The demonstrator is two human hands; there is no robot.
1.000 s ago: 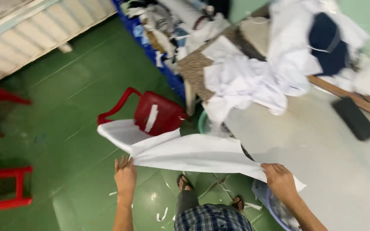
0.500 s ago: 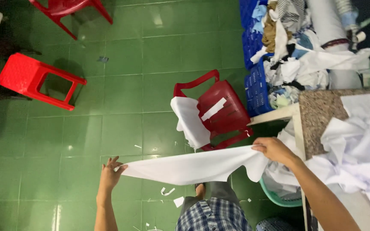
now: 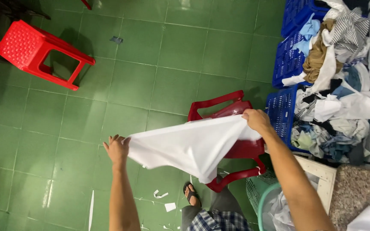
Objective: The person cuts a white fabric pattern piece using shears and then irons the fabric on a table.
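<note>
while both hands pinch it, white cloth (image 3: 193, 145) stretched left-right

Single head-worn view, looking steeply down, near the outstretched arms, green floor (image 3: 159, 72) beyond

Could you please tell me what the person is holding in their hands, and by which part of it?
A white cloth piece, stretched between both hands: the left hand has its grip on one end, the right hand on the opposite upper edge.
</note>
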